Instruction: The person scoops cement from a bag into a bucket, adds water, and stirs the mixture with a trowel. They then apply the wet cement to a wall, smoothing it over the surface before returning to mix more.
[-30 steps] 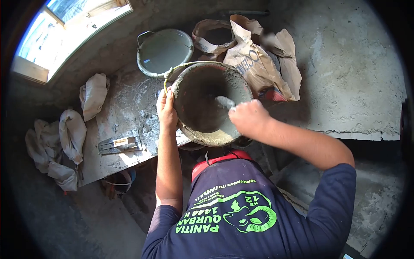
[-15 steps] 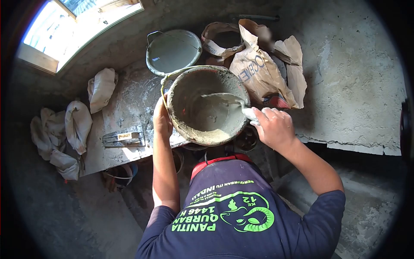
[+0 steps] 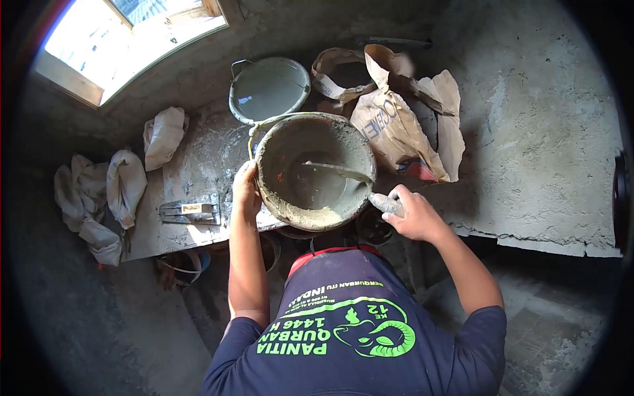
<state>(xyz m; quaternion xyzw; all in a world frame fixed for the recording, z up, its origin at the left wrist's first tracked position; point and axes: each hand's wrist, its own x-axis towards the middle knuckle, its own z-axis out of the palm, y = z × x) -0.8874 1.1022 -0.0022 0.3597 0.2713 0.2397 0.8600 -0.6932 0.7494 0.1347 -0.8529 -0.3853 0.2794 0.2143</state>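
Note:
A mortar-crusted bucket (image 3: 281,206) with a yellowish wire handle is tilted towards me, wet grey cement mix in its bottom. My left hand (image 3: 245,190) grips it at the left rim, fingers partly hidden behind the wall. In my right hand (image 3: 411,212) is the cement-smeared handle of a trowel (image 3: 386,203). The trowel's blade reaches over the right rim into the bucket, seen nearly edge-on.
Behind stands a bucket of greyish water (image 3: 271,89), beside a torn paper cement bag (image 3: 389,129). A plastering float (image 3: 191,209) lies on the ledge at left, near crumpled pale sacks (image 3: 125,188). A rough plastered slab (image 3: 528,158) extends right.
My right hand has drawn slightly left and down with the trowel, whose blade has turned inside the bucket. My left hand keeps its grip on the rim. The whole view has shifted a little.

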